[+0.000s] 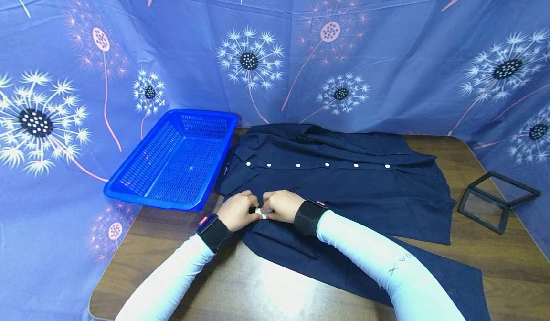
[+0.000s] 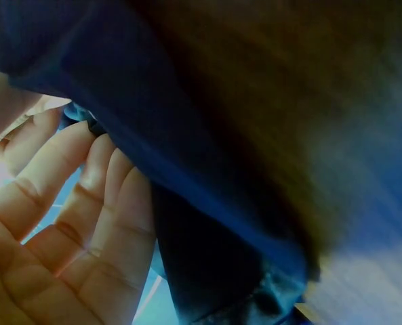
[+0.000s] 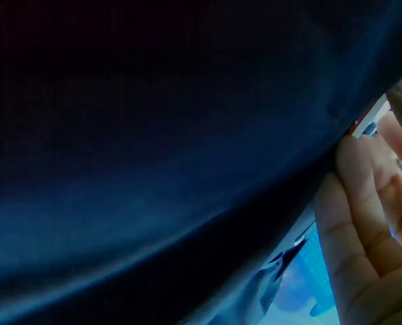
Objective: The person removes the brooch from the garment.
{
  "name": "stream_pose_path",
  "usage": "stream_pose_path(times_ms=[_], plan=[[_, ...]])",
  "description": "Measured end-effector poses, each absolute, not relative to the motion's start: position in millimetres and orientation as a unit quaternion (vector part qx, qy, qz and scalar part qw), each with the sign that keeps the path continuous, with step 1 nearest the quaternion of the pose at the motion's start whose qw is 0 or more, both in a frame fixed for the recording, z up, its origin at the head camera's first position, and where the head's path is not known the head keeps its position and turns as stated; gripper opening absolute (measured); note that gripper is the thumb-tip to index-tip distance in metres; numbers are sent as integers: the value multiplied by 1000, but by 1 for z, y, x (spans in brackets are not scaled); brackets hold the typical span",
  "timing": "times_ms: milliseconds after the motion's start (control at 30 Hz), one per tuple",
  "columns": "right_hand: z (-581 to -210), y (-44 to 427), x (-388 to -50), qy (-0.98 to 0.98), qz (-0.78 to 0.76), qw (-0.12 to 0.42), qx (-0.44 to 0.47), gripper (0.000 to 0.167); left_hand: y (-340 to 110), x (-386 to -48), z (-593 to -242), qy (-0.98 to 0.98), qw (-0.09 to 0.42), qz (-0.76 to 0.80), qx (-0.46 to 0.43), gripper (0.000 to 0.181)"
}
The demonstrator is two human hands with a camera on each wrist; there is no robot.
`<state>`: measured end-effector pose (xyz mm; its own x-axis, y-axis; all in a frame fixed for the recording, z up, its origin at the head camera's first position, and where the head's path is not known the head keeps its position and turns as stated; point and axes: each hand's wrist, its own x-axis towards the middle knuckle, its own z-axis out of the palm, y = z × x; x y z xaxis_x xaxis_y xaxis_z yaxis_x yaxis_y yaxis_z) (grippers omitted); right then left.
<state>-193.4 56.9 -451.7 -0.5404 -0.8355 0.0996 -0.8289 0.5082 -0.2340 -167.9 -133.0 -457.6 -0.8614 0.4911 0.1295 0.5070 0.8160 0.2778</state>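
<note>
A navy-blue shirt (image 1: pixel 343 187) with white buttons lies spread across the table, its collar towards the basket. At its near edge both hands meet, fingertips almost touching. My left hand (image 1: pixel 237 211) pinches the cloth, and its fingers (image 2: pixel 72 210) run under a fold in the left wrist view. Close beside it my right hand (image 1: pixel 281 206) pinches the same part, fingers (image 3: pixel 363 210) beneath the cloth in the right wrist view. Between the thumbs shows a small white piece (image 1: pixel 260 213); its kind is unclear because the fingers partly cover it.
A blue plastic basket (image 1: pixel 202 204) stands at the left, beside the collar. On the right lies a black hinged frame (image 1: pixel 485 219) with clear panes. The wooden table (image 1: pixel 142 273) backs onto a blue dandelion-print curtain (image 1: pixel 275 20).
</note>
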Motion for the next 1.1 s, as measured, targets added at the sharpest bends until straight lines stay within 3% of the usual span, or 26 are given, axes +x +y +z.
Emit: stream_pose_path(times_ms=[400,667,1100], plan=[[-453,57,-194,860,-112,2,-498,11,-133,-169,-459,-950,24,-161,-267,25],[-451,56,-193,843,-76,-36,-531,5,-134,-168,-459,-950,30,-162,-265,26],[-452,56,-193,848,-73,-28,-524,4,-134,-168,-459,-953,23,-156,-260,24]])
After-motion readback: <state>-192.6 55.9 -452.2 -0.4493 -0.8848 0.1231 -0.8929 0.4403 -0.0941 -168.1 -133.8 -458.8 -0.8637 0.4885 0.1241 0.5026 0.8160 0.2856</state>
